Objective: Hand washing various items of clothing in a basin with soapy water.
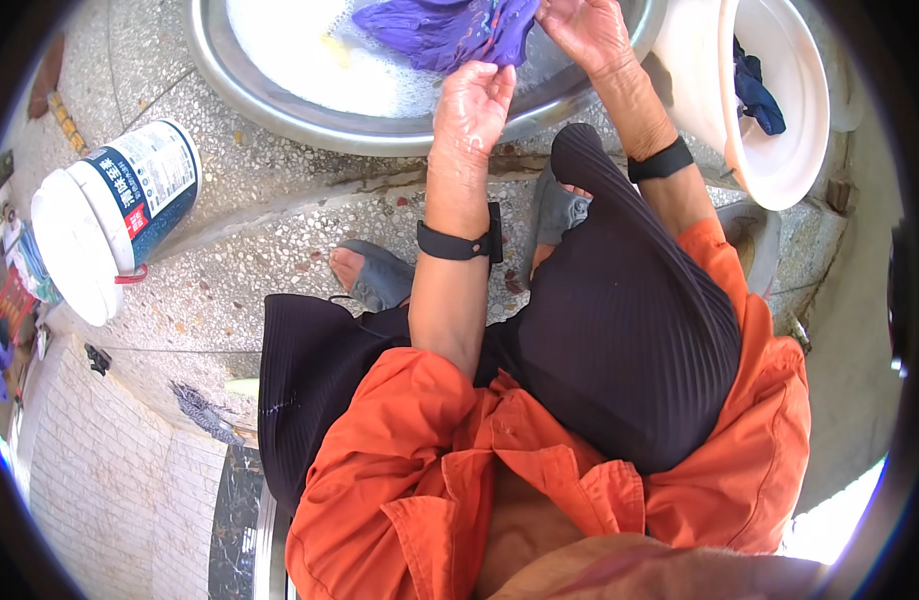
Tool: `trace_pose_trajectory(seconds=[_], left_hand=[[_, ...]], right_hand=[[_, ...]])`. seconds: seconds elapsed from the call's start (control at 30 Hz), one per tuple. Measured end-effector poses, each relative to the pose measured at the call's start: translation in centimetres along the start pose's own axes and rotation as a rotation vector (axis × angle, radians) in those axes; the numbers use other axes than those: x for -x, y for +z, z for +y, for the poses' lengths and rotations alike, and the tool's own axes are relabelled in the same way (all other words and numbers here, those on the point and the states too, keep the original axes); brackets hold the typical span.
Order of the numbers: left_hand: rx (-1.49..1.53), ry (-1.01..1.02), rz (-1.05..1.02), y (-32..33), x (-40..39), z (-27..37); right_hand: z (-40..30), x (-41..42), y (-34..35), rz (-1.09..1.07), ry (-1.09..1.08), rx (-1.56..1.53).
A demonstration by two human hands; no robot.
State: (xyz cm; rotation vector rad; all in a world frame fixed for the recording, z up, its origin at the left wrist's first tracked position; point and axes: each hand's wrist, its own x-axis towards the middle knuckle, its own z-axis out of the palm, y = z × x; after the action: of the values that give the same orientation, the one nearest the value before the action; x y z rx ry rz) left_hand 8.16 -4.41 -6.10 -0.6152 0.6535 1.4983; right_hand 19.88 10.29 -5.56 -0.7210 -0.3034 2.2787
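A wet purple cloth (459, 34) with a coloured pattern is stretched over a wide metal basin (279, 124) of white suds. My left hand (474, 105) pinches its lower edge between thumb and fingers, near the basin's near rim. My right hand (583, 30) is at the cloth's right edge, its fingertips partly cut off by the top of the picture, and it seems to grip the fabric there. Both hands are wet. Something yellow (336, 51) lies in the suds, left of the cloth.
A white tub (801, 161) with dark blue cloth (759, 94) inside stands to the right of the basin. On the left a lidded paint bucket (148, 180) with a red handle rests on the speckled stone floor (242, 262). My slippered feet are below the basin.
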Motion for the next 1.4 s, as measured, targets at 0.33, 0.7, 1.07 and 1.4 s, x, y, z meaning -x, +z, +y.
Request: trace_pose_trajectory(seconds=[0.33, 0.7, 1.07, 1.4], left_hand=[[-0.386, 0.498, 0.207, 1.3, 1.6, 1.4], [-0.21, 0.657, -0.051, 5.8, 3.3, 4.7], [-0.268, 1.124, -0.309, 11.6, 9.3, 10.1], [0.152, 0.052, 0.537, -0.7, 0.8, 0.6]], right_hand=[[-0.3, 1.2, 2.5, 0.155, -0.085, 0.391], [-1.7, -0.9, -0.8, 0.438, 0.023, 0.035], [-3.6, -3.3, 8.9, 0.231, -0.606, 0.35], [-2.7, -3.6, -7.7, 0.694, -0.135, 0.459]])
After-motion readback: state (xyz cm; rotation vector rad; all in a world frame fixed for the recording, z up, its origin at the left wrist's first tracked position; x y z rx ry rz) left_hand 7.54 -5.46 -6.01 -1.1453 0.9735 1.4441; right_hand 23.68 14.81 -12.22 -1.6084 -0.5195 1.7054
